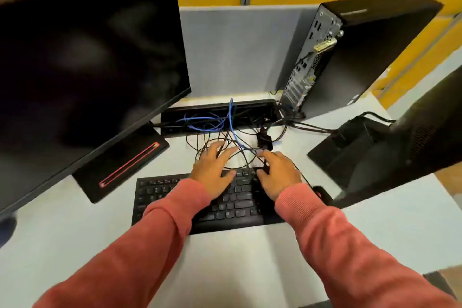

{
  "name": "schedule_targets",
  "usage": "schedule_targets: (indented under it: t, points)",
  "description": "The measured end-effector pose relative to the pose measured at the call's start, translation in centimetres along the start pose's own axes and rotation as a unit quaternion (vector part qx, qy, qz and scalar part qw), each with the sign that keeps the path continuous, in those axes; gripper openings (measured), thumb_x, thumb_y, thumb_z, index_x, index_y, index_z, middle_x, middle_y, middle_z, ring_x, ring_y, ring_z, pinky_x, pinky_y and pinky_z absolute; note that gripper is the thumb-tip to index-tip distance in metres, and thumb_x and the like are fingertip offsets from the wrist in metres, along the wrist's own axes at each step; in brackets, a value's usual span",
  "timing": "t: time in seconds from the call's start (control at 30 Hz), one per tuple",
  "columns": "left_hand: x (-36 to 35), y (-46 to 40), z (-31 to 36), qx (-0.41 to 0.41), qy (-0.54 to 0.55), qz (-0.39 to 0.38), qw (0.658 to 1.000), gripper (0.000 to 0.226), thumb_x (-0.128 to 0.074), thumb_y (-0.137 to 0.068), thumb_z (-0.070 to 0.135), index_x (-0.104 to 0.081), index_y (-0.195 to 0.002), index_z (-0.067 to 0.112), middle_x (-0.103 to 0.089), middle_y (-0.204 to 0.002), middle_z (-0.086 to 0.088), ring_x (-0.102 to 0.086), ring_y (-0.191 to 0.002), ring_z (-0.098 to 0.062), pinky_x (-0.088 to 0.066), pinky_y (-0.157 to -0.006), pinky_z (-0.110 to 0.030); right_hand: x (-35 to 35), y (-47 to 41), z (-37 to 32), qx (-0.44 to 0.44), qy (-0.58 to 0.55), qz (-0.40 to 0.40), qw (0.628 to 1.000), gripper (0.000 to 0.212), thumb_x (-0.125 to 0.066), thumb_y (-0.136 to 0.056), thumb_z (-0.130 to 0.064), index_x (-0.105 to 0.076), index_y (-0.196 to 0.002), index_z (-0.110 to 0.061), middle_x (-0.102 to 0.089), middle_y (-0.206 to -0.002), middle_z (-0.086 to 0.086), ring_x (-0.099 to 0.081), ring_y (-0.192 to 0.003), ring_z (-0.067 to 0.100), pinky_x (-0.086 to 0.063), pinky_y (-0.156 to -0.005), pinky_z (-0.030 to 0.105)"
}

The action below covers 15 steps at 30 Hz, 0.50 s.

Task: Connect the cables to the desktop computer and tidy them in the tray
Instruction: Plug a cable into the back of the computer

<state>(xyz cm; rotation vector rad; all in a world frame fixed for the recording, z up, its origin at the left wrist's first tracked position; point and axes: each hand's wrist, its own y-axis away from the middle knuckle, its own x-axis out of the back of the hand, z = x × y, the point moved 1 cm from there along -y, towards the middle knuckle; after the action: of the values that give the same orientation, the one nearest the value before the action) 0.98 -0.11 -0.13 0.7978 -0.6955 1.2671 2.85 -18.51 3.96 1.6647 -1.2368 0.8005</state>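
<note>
The left hand (212, 165) is resting spread on the cable tangle (235, 142) while the right hand (277, 170), nearer the desktop tower (350, 52) beyond, is pinching a black plug (264, 167).

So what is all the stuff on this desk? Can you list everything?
Big flat black monitor: one, black, left.
Second black monitor: one, black, right, seen from behind.
Black desktop computer tower: one, black, back right, ports facing left.
Long black cable tray: one, black, set in the desk behind the keyboard.
Thin blue cable: at least one, blue, rising from the tray.
Tangled thin black cables: several, black, between tray and keyboard.
Flat black keyboard: one, black, middle.
Pale desk: one, light grey.
Left hand: on the cables.
Right hand: holding a black cable.
</note>
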Motion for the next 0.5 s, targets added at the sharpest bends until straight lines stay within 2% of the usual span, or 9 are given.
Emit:
schedule_targets:
  t: [0.07,0.2,0.27,0.37,0.43,0.5]
  points:
    - [-0.8,-0.5,-0.4,0.026,0.025,0.029,0.999,0.066,-0.062,-0.099,0.033,-0.032,-0.157,0.041,-0.022,-0.164,-0.002,-0.031,-0.147,-0.029,-0.031,-0.118,-0.048,-0.7,-0.7,0.0,0.008,-0.022,0.013,1.0,0.04,-0.061,-0.096,-0.022,-0.053,-0.133,-0.035,-0.057,-0.136,-0.004,-0.05,-0.128,0.024,-0.04,-0.107,0.049]
    - [-3.5,-1.3,-1.5,0.069,0.014,0.065,0.995,0.063,-0.056,-0.102,0.036,-0.031,-0.159,0.035,-0.047,-0.145,-0.004,-0.045,-0.133,-0.029,-0.034,-0.111,-0.049,-3.1,-1.8,0.8,0.056,-0.082,0.057,0.993,0.032,-0.057,-0.096,-0.011,-0.06,-0.125,-0.026,-0.062,-0.128,-0.004,-0.055,-0.123,0.021,-0.042,-0.106,0.047]
    - [-4.2,-1.5,-1.9,0.066,0.026,0.103,0.992,0.06,-0.054,-0.102,0.035,-0.033,-0.158,0.032,-0.053,-0.138,-0.003,-0.05,-0.125,-0.028,-0.038,-0.107,-0.049,-3.8,-2.3,1.2,0.088,-0.12,0.084,0.985,0.032,-0.056,-0.096,-0.007,-0.064,-0.125,-0.019,-0.064,-0.126,-0.001,-0.058,-0.119,0.019,-0.042,-0.107,0.036]
    - [-4.8,-1.5,-2.2,0.056,0.029,0.153,0.986,0.056,-0.049,-0.102,0.037,-0.035,-0.156,0.03,-0.057,-0.129,-0.001,-0.055,-0.115,-0.025,-0.045,-0.101,-0.05,-4.7,-2.6,1.6,0.122,-0.169,0.115,0.971,0.033,-0.056,-0.095,-0.003,-0.066,-0.125,-0.013,-0.067,-0.123,0.001,-0.059,-0.114,0.014,-0.035,-0.096,0.006]
    - [-5.5,-1.4,-2.4,0.038,0.006,0.165,0.986,0.06,-0.046,-0.101,0.04,-0.031,-0.158,0.028,-0.057,-0.127,0.0,-0.058,-0.113,-0.024,-0.047,-0.098,-0.05,-5.2,-2.8,2.0,0.136,-0.185,0.121,0.966,0.034,-0.057,-0.096,-0.005,-0.065,-0.128,-0.014,-0.066,-0.124,-0.001,-0.058,-0.114,0.01,-0.032,-0.093,-0.001]
    - [-6.0,-1.4,-2.6,0.019,-0.021,0.179,0.983,0.066,-0.044,-0.098,0.044,-0.026,-0.16,0.027,-0.055,-0.127,0.0,-0.058,-0.112,-0.024,-0.048,-0.097,-0.049,-6.0,-3.2,2.6,0.145,-0.189,0.125,0.963,0.035,-0.056,-0.097,-0.008,-0.064,-0.13,-0.014,-0.066,-0.127,-0.002,-0.057,-0.116,0.008,-0.032,-0.095,0.001]
